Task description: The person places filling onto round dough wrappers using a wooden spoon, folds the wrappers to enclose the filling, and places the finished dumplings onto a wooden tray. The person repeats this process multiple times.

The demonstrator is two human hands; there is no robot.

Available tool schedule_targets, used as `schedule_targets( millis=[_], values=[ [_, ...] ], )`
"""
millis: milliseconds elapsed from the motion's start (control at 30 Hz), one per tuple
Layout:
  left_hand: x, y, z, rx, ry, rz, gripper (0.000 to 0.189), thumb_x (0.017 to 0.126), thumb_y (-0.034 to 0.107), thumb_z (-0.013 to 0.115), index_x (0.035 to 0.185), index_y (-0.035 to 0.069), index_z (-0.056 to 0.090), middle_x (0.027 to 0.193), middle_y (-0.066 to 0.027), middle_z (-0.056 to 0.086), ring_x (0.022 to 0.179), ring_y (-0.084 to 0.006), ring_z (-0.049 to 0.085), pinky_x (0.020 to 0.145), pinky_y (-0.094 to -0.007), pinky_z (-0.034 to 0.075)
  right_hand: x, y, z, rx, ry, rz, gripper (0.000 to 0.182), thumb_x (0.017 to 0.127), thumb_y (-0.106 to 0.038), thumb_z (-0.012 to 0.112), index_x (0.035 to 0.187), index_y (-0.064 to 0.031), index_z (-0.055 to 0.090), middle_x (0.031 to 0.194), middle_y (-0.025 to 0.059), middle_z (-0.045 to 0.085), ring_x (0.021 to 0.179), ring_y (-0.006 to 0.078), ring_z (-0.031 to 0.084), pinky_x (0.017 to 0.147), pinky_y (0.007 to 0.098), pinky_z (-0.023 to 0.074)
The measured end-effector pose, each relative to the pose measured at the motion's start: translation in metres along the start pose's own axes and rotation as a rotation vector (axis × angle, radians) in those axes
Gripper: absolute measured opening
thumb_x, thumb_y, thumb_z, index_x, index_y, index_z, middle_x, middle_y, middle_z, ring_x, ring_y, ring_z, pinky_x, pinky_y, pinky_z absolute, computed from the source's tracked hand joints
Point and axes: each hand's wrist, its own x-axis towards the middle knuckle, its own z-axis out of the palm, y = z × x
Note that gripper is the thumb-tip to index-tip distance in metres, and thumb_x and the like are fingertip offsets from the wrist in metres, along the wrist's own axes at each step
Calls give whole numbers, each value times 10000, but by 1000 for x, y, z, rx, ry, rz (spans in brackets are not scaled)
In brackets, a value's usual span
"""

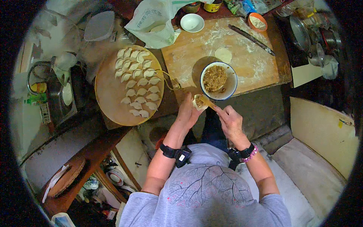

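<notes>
My left hand (188, 111) holds a round dumpling wrapper (196, 106) with brown filling on it, just off the near edge of the floured board. In my right hand (231, 121) is a flat wooden spatula (209, 103), its tip on the filling. Beyond both hands, a white enamel bowl with a blue rim (234, 82) contains minced filling (214, 78). Another flat wrapper (223, 55) lies on the wooden board (181, 67) behind the bowl. To the left, a round tray (109, 93) bears rows of folded dumplings (141, 91).
A dark rolling pin (251, 39) lies on the board's right part, near an orange bowl of flour (257, 22). A white bowl (192, 23) and an open plastic bag (154, 25) are at the back. A sink (71, 109) is far left; pans (300, 34) stand far right.
</notes>
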Motion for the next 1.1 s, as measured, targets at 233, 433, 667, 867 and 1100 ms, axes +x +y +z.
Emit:
schedule_targets(
  millis=[233,433,667,867,1100],
  values=[
    [-11,12,4,-29,13,18,455,1075,394,260,1323,58,442,1309,-129,545,1207,-277,542,1049,-448,432,-4,3,2,32,-31,-61,443,767,-5,647,1175,-171,691,728,68,484,634,250,558,525,372,471],
    [-16,17,7,23,7,49,417,1084,353,251,1294,53,449,1272,-109,554,1187,-233,553,1034,-412,443,3,-3,-5,258,-9,66,299,831,-14,649,1113,-91,711,732,85,526,652,238,552,575,341,468],
    [-19,22,7,113,-92,119,333,1018,181,395,1282,3,494,1257,-119,582,1176,-222,574,1038,-383,448,16,-6,-28,574,-11,407,175,910,-50,618,1058,-3,699,788,86,618,707,160,577,646,298,480],
    [-19,29,21,296,-64,174,344,965,82,420,1275,-47,494,1235,-157,597,1125,-240,611,994,-361,485,35,-8,-27,513,12,471,187,921,-94,623,1045,30,688,907,142,694,762,202,661,671,287,520],
    [3,33,17,228,13,233,343,979,70,412,1282,-73,485,1243,-186,592,1144,-265,609,992,-386,496,62,24,-28,355,120,407,188,905,-92,620,1039,20,690,862,206,685,732,235,678,680,338,530]
  ],
)
